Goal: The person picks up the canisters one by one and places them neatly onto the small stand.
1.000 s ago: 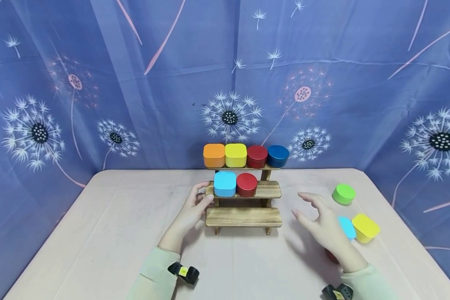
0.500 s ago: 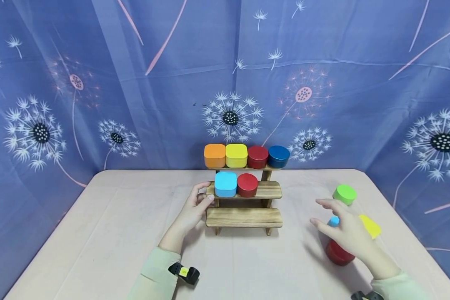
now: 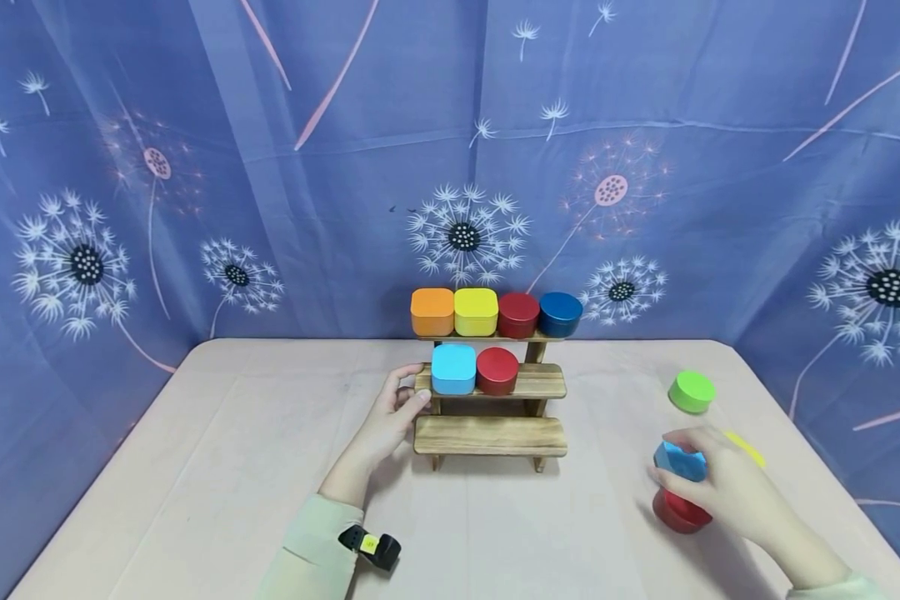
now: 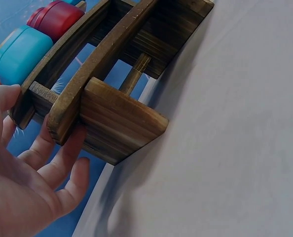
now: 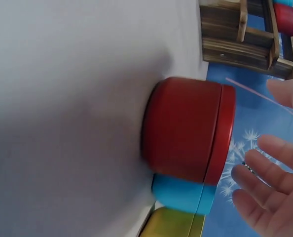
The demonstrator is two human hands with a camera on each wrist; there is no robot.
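Note:
My left hand (image 3: 384, 423) grips the left end of the middle step of a three-tier wooden shelf (image 3: 489, 437); in the left wrist view its thumb and fingers (image 4: 67, 155) are around the step's end. On that step sit a light blue square tin (image 3: 453, 369) and a red round tin (image 3: 497, 371). My right hand (image 3: 727, 483) hovers with parted fingers over another light blue tin (image 3: 678, 461). Another red round tin (image 3: 678, 512) stands nearer, partly under the hand. In the right wrist view, the fingers are apart from the red tin (image 5: 186, 128).
The top step bears an orange tin (image 3: 432, 312), a yellow tin (image 3: 476, 312), a dark red tin (image 3: 519, 315) and a dark blue tin (image 3: 561, 314). A green tin (image 3: 692, 392) and a mostly hidden yellow tin (image 3: 746, 448) are at the right. A blue dandelion curtain (image 3: 345, 208) surrounds the table.
My right hand has moved right and down, away from the shelf, to above the loose light blue tin. My left hand keeps its hold on the shelf.

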